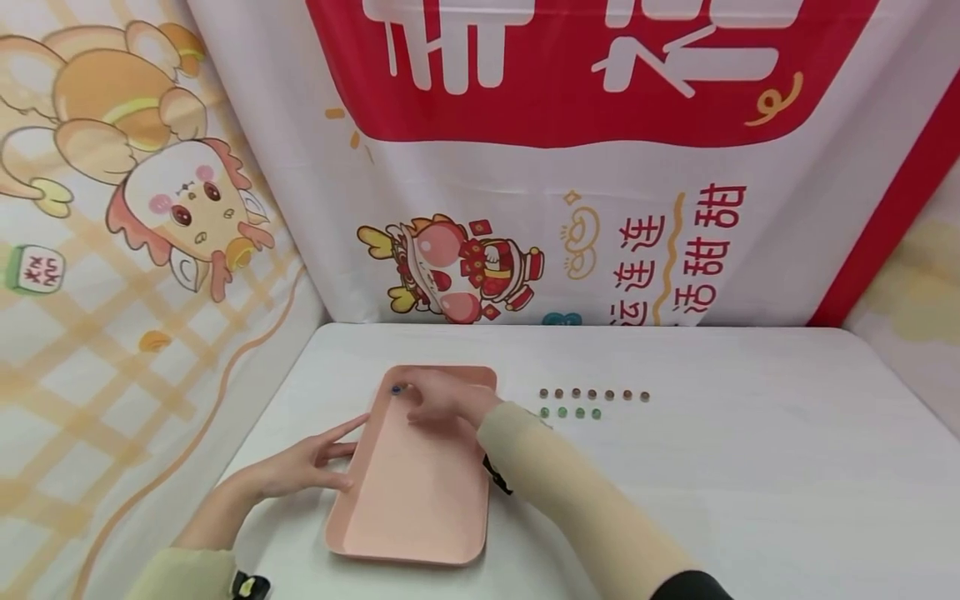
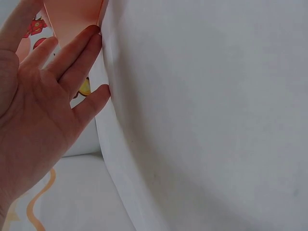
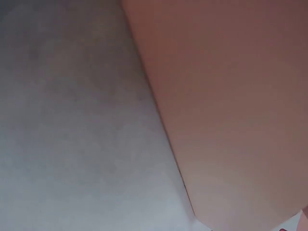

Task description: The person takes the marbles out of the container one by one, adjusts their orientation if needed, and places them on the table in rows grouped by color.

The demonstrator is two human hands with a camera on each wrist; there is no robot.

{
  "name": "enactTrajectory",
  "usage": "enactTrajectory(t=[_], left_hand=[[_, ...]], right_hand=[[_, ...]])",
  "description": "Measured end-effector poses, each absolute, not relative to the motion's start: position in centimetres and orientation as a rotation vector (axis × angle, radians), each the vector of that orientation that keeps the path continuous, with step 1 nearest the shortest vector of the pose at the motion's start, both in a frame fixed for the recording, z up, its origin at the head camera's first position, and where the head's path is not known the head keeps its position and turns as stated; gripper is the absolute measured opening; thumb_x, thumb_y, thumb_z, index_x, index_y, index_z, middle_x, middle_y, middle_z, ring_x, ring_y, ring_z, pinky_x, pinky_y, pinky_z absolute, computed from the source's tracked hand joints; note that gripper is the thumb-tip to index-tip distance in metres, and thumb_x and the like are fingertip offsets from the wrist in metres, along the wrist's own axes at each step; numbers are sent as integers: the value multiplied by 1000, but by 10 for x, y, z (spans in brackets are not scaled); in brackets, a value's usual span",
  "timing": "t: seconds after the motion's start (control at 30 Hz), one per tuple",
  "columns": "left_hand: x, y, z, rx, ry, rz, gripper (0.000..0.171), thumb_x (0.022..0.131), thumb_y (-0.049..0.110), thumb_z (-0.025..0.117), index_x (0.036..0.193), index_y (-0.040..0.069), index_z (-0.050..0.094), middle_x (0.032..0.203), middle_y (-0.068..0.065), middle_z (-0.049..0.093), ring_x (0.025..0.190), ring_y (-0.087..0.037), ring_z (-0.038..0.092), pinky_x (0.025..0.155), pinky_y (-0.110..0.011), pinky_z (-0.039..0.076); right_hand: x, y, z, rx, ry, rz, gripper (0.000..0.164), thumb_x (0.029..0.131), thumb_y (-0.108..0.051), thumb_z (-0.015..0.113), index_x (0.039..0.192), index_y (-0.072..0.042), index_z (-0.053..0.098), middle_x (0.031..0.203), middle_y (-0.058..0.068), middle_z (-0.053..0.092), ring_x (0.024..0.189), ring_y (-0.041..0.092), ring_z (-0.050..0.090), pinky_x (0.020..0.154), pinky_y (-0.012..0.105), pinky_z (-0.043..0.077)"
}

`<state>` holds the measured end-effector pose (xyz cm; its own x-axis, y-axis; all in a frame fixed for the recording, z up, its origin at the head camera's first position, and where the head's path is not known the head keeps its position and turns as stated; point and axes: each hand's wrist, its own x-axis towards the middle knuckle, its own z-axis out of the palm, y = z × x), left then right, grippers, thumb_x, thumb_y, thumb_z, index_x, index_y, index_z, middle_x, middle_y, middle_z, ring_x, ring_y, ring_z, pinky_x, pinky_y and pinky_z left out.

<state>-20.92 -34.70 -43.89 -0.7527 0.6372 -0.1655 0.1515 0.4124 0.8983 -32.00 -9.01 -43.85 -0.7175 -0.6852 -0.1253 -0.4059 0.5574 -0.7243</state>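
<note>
A pink rectangular tray [image 1: 420, 508] lies on the white table. My left hand [image 1: 300, 467] is at its left side, fingers spread and fingertips against the rim. In the left wrist view, the left hand [image 2: 43, 101] has straight fingers reaching to the tray's edge [image 2: 72, 17]. My right hand [image 1: 438, 396] is over the tray's far left corner. Its fingertips are at a small round blue bead [image 1: 396, 389]; whether they pinch it or only touch it is unclear. The right wrist view shows the tray [image 3: 231, 115] but no fingers.
Right of the tray, a row of small brown beads [image 1: 592, 394] lies on the table [image 1: 750, 467]. A shorter row of green beads [image 1: 580, 413] sits nearer me, partly beside my right sleeve. A printed cloth wall [image 1: 465, 183] stands behind, another at left [image 1: 112, 333].
</note>
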Motion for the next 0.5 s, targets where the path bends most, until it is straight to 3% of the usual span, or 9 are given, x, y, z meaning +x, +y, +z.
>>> enactTrajectory(t=[0.33, 0.5], left_hand=[[-208, -342, -437, 635, 2178, 1312, 88, 91, 9, 69, 156, 8, 11, 150, -29, 29, 136, -45, 30, 97, -32, 41], [-206, -343, -436, 629, 2187, 1313, 88, 90, 9, 70, 156, 7, 11, 150, -29, 29, 135, -45, 31, 98, -32, 41]], right_hand=[[-323, -84, -439, -994, 2477, -800, 55, 91, -18, 71, 142, -21, 52, 135, -5, 52, 115, 12, 46, 103, 31, 37], [-324, -84, -440, -966, 2479, -778, 55, 90, -20, 72, 141, -26, 53, 141, -9, 49, 125, 9, 43, 104, 31, 36]])
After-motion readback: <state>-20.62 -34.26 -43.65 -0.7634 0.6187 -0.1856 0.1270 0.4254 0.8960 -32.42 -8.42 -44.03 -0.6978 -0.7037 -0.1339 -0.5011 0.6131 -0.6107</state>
